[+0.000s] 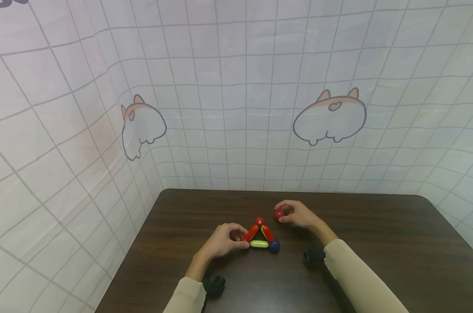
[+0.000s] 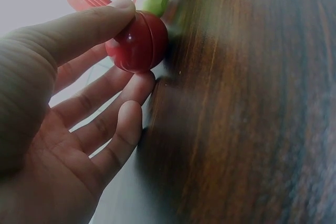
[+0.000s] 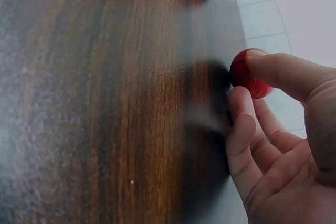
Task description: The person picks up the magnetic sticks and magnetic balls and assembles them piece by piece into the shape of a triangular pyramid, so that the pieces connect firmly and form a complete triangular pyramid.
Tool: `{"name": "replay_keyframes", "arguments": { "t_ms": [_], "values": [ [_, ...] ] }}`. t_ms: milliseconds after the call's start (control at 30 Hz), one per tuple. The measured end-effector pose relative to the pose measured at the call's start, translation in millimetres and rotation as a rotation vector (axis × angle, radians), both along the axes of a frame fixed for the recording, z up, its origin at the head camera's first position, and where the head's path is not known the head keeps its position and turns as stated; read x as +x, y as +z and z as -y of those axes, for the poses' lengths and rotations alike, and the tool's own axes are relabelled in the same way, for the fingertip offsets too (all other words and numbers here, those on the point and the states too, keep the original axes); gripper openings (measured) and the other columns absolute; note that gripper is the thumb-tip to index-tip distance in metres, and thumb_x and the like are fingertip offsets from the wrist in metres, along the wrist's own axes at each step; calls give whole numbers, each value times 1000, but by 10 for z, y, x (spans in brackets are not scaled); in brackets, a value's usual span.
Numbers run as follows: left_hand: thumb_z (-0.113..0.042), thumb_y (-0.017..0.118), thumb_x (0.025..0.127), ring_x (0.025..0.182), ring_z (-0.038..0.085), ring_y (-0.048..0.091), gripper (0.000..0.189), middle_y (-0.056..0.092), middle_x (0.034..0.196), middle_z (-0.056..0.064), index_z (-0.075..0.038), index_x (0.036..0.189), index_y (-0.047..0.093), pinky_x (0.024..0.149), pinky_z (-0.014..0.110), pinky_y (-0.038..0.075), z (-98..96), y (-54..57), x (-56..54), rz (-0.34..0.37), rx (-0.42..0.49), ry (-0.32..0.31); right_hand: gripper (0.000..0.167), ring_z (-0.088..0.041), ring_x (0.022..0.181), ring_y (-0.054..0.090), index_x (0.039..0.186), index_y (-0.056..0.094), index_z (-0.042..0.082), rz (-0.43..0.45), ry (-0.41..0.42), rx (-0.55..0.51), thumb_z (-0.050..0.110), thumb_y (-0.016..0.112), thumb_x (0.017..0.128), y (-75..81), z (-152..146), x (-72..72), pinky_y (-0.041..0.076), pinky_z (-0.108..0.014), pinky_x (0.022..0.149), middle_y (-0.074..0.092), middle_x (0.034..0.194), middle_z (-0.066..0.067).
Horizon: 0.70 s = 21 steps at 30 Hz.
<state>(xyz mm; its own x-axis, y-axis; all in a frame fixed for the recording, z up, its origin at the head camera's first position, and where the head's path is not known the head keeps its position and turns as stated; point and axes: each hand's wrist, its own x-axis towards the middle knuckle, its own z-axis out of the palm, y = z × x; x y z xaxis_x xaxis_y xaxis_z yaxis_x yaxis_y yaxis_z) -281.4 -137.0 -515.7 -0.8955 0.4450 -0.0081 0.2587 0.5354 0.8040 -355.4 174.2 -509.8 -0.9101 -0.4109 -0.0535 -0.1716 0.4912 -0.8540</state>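
Observation:
In the head view a triangle of balls and rods lies on the table. Two red rods, a left one (image 1: pixel 252 233) and a right one (image 1: pixel 267 233), slope up to a red ball (image 1: pixel 259 221) at the top. A yellow-green rod (image 1: pixel 259 244) forms the base, with a blue ball (image 1: pixel 273 246) at its right end. My left hand (image 1: pixel 222 241) pinches the red ball (image 2: pixel 139 43) at the lower left corner, thumb on top and fingers beneath. Beyond the triangle's right side, my right hand (image 1: pixel 296 215) pinches a separate red ball (image 3: pixel 249 74) between thumb and fingers.
The dark wood-grain table (image 1: pixel 377 243) extends around the pieces. White gridded cloth (image 1: pixel 236 108) with printed animal figures hangs behind it and along the left. Dark straps with small devices sit at the left wrist (image 1: pixel 214 286) and right wrist (image 1: pixel 313 255).

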Motion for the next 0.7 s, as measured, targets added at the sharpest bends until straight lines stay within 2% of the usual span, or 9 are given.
{"name": "replay_keyframes", "arguments": {
  "t_ms": [433, 700],
  "values": [
    [-31, 84, 86, 80, 13, 61, 25, 68, 88, -6, -21, 107, 74, 66, 28, 48, -2, -3, -3, -7, -5, -5, 36, -16, 62, 56, 123, 66, 1, 2, 6, -53, 4, 77, 89, -17, -49, 46, 52, -33, 57, 64, 123, -26],
    [-32, 84, 86, 80, 13, 61, 25, 67, 88, -6, -22, 106, 74, 66, 29, 48, -2, -14, -9, -7, -3, 0, 40, -24, 71, 64, 127, 63, 0, 24, 6, -120, 4, 76, 89, 29, -112, 124, 55, -32, 55, 64, 120, -25]
  ]
}}
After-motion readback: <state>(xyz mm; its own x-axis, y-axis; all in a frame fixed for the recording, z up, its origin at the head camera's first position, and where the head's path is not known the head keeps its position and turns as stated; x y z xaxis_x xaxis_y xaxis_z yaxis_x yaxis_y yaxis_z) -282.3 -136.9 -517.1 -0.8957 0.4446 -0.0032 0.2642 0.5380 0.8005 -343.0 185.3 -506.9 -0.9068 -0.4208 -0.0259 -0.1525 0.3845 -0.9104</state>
